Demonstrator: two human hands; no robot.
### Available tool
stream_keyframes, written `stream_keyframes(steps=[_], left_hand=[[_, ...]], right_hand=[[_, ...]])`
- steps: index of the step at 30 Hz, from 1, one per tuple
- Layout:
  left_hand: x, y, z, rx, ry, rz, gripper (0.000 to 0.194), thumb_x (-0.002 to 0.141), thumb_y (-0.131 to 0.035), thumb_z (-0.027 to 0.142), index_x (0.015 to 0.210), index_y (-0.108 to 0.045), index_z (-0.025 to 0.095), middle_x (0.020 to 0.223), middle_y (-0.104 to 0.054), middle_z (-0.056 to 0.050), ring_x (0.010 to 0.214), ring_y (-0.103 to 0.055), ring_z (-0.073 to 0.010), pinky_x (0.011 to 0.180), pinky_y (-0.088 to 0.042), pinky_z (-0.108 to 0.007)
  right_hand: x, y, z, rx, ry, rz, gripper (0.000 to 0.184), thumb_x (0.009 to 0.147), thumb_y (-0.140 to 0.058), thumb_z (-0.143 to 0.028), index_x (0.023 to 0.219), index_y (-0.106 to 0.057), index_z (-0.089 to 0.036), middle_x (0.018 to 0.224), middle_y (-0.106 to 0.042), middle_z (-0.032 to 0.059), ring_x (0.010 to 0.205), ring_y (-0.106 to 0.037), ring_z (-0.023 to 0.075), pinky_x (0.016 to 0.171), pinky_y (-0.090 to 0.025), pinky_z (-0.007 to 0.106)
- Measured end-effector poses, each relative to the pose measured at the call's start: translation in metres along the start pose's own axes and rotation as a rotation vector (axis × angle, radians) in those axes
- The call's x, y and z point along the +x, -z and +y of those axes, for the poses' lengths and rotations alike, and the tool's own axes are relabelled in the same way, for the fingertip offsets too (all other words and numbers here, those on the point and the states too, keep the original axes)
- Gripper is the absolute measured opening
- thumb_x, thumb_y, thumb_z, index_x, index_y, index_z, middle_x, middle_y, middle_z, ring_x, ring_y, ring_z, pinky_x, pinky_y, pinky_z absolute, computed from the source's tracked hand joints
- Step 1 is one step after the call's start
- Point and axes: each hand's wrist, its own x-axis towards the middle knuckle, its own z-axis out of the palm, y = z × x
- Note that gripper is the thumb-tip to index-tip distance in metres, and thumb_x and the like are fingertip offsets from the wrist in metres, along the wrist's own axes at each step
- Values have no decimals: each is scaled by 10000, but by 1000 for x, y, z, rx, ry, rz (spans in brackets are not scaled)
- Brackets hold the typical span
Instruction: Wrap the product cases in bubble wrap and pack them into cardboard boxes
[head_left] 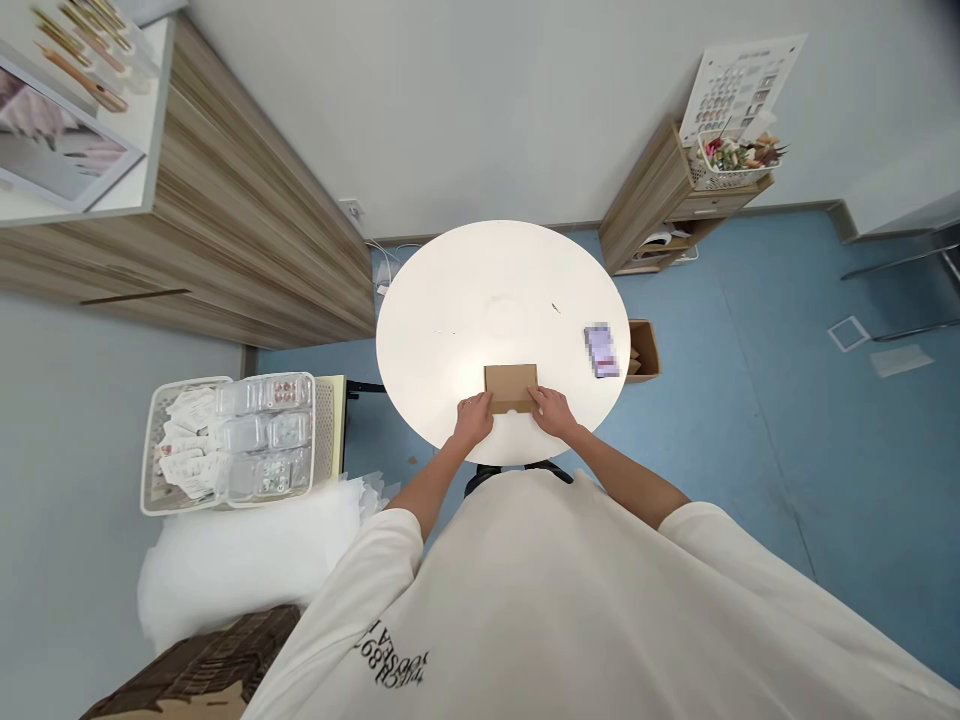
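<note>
A small brown cardboard box [511, 384] lies near the front edge of the round white table [450, 290], its lid down. My left hand [474, 416] grips the box's near left corner, fingers bent against its side. At the near right corner, my right hand [553, 411] holds it the same way, thumb and fingers on the edge. The undersides of both hands' fingers are hidden. To the right on the table lies a purple item [602, 350], blurred by pixelation.
White baskets [184, 500] with clear plastic cases and papers stand at left, above white wrapping [247, 560]. An open carton [643, 350] sits on the floor right of the table. A wooden cabinet [247, 200] and a small drawer unit [652, 200] stand by the wall.
</note>
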Motion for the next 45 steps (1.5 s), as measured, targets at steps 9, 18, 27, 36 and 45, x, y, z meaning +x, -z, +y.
stream_keyframes(steps=[9,18,27,36,45], left_hand=[[2,16,11,14,62,74,673,823,-619,296,1461,-417,232,1306,-561,-145,1268,-508,-321,1161,-216,-510],[21,41,13,36,129,141,576,898,-564,257,1447,-400,203,1250,-599,-145,1226,-532,-317,1117,-270,-497],[44,61,5,29,144,113,410,961,-515,311,1364,-519,233,1272,-581,-138,1167,-553,-317,940,-442,-413],[49,69,9,-16,126,43,278,894,-574,196,1169,-606,217,1172,-543,-94,979,-606,-237,856,-476,-344],[50,67,8,-42,73,57,273,869,-547,108,1110,-605,222,1192,-536,-97,945,-605,-236,825,-491,-359]], right_hand=[[-1,34,-13,79,-16,41,711,890,-579,-608,1479,-446,-234,1321,-587,130,1261,-500,302,1121,-278,463],[28,57,-12,44,30,90,454,922,-577,-341,1357,-513,-230,1179,-661,99,1130,-582,277,1093,-275,464],[48,68,-9,129,-31,133,428,924,-591,-340,1340,-549,-248,1224,-638,93,1143,-583,267,1058,-369,456],[48,66,-12,268,-64,113,444,909,-578,-196,1352,-553,-210,1193,-552,90,993,-608,197,894,-509,320],[45,67,-18,183,-69,123,438,899,-562,-179,1333,-540,-224,1178,-553,87,950,-601,206,856,-501,321]])
